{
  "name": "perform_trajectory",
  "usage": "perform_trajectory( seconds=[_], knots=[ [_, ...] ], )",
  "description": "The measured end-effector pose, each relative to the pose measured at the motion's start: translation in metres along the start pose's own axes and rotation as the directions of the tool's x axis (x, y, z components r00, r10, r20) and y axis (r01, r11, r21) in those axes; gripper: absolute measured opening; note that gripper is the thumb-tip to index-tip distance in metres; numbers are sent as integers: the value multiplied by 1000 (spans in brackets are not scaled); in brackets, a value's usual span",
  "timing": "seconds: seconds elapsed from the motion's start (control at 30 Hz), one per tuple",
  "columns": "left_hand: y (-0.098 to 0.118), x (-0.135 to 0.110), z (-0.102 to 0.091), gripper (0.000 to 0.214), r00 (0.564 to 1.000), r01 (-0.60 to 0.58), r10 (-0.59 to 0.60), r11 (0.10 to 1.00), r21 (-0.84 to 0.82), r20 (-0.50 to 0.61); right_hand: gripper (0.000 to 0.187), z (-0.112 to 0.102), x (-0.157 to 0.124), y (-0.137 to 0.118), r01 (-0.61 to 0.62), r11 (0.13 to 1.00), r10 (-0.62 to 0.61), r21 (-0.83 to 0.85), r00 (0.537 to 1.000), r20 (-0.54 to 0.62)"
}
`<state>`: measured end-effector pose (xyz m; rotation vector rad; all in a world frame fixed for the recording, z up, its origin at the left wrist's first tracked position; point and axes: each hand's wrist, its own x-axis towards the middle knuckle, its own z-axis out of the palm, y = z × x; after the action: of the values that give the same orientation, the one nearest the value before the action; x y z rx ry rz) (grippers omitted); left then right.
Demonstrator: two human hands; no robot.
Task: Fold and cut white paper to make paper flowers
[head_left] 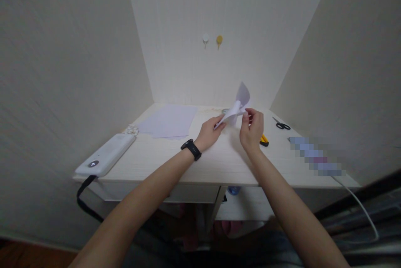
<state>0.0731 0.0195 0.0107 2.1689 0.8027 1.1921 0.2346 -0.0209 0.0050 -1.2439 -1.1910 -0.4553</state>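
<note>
A folded piece of white paper (233,111) with curved flaps is held above the desk between both hands. My left hand (209,134), with a black watch at its wrist, pinches the paper's lower left end. My right hand (253,128) has its thumb and fingers closed on the paper's right edge. Behind the paper, a small round object (224,111) is partly hidden. Just beyond my right wrist lies a yellow and black tool (265,140), partly covered by the hand; its kind cannot be made out.
Loose white sheets (172,121) lie at the back left. A white box-like device (106,155) with a black strap sits at the left edge, beside a coiled white cord (130,130). Black-handled scissors (282,126) and a blurred-out item (315,157) with a white cable are on the right.
</note>
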Motion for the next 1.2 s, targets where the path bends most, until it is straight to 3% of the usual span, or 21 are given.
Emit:
perform_trajectory(
  seconds=[0.07,0.2,0.5,0.63,0.73,0.87,0.97,1.1,1.2],
  knots=[
    [-4,5,-2,23,1000,0,-1,999,-50,-27,34,-2,2,4,47,996,-47,-76,999,-3],
    [-11,12,-8,21,992,120,-97,916,-384,79,49,-1,3,11,119,979,-107,-167,991,79],
    [-19,11,-17,26,928,336,-351,652,-680,122,36,1,-6,-4,13,999,-5,-37,979,202],
    [-24,11,-17,23,903,396,-386,568,-721,191,34,3,-11,-11,-33,999,21,42,964,264],
    [-26,11,-13,21,890,421,-410,564,-711,202,34,7,-15,-14,-49,999,40,21,948,315],
    [-29,9,-5,26,874,428,-467,602,-675,138,33,2,-19,-20,-31,996,50,-82,970,237],
    [-30,8,-4,31,854,444,-509,610,-656,106,27,-15,-24,-26,-24,998,35,-53,977,213],
    [-26,6,-6,32,841,472,-526,599,-646,127,17,-41,-36,-34,-14,999,-1,37,924,383],
    [-22,5,-5,28,839,484,-526,598,-639,143,17,-49,-40,-40,34,998,-56,53,866,496]
  ],
)
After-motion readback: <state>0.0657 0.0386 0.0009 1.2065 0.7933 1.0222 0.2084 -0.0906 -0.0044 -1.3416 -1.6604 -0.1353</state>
